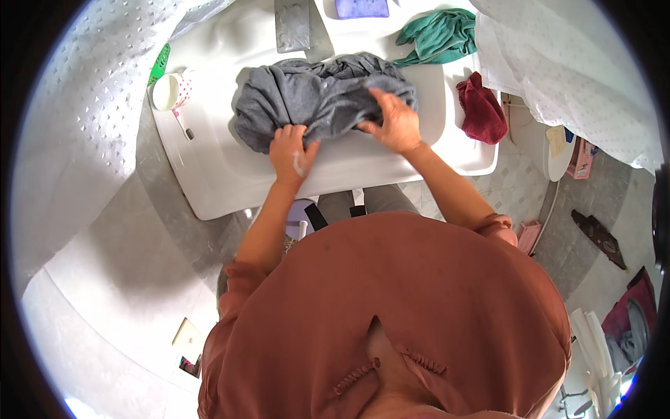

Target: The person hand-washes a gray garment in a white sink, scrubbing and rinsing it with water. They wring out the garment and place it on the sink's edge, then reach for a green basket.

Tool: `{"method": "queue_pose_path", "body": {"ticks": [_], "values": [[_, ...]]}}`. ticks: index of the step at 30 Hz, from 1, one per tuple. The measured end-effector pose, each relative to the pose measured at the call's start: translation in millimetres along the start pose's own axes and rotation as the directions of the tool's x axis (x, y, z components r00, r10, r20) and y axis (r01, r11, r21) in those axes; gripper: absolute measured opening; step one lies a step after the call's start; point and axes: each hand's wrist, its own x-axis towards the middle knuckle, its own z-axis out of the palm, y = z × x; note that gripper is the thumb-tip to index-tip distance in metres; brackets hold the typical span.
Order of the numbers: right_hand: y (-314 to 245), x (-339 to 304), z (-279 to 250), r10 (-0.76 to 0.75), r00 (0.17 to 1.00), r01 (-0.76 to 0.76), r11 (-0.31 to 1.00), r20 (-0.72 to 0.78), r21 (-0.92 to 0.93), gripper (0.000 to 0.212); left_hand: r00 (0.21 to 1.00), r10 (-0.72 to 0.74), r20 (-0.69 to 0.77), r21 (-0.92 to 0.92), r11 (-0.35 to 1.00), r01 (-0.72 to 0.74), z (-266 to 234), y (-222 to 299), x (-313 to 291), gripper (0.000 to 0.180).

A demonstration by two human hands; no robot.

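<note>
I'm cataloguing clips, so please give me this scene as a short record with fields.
left hand: fingers on the near edge of the grey cloth
right hand: over that cloth's right part, thumb and fingers apart
grey cloth: bunched in the white sink
sink's right side: green cloth, dark red cloth
sink's left side: dotted cup, toothbrush

In the bathroom, a cloth (307, 101) lies in the washbasin (199, 174) between the person's left hand (293, 153) and right hand (396, 124), the faucet (292, 28) behind it. Left, a mug (167, 92) and toothbrush (185, 127); right, one rag (481, 112) on the rim, another (443, 36) farther back.
</note>
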Motion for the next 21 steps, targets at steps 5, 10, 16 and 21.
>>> {"method": "queue_pose_path", "body": {"ticks": [5,10,16,21], "values": [[-13,21,32,-0.133,0.984,0.158,0.955,0.115,-0.25,0.065,0.984,-0.031,0.178,0.25,0.968,-0.015,30,12,41,0.041],[-7,102,62,0.092,0.94,-0.009,0.97,0.329,-0.245,0.043,0.949,-0.086,0.302,0.286,0.958,-0.004,63,-13,106,0.04],[-25,156,41,0.287,0.838,-0.162,0.943,0.464,-0.291,0.035,0.92,-0.189,0.344,0.166,0.976,0.138,76,-24,146,0.035],[-5,185,48,0.277,0.821,-0.176,0.955,0.499,-0.241,0.037,0.915,-0.199,0.352,0.083,0.98,0.181,90,-49,166,0.043]]}}
